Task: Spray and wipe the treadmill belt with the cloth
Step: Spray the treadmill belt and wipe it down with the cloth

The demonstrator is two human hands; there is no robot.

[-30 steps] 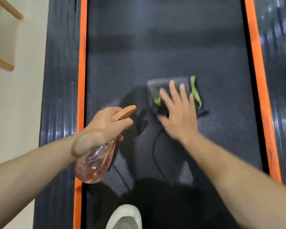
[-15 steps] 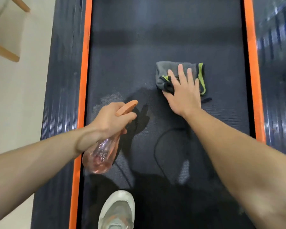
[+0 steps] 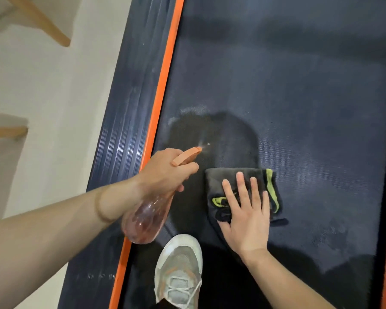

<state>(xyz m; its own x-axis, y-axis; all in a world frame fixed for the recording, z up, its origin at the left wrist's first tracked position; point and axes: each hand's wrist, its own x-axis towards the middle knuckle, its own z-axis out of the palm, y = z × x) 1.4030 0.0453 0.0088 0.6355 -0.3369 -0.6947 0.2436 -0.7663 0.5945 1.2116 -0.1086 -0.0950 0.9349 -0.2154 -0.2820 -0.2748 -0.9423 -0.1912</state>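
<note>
Head view, looking down at a dark textured treadmill belt point(image 3: 299, 97) edged on its left by a bright orange side strip point(image 3: 165, 74). My left hand point(image 3: 165, 170) grips a translucent pink plastic spray bottle point(image 3: 146, 217), fingers curled round its neck and trigger. Its orange nozzle point(image 3: 187, 155) points forward and slightly right, with a small puff of mist point(image 3: 206, 144) at the tip. My right hand point(image 3: 247, 219) lies flat, fingers straight and spread, pressing down on a folded dark grey cloth with lime-green trim point(image 3: 223, 178) that rests on the belt just to the right of the nozzle.

A pale, damp-looking sheen point(image 3: 192, 111) lies on the belt ahead of the cloth and a little to its left, between the cloth's far edge and the orange strip. The cloth's long side runs across the belt. My right hand is the nearer one, so I judge the next wipe calls for a push forward and leftward. My pale grey trainer point(image 3: 178, 264) stands on the belt just behind both hands.
</note>
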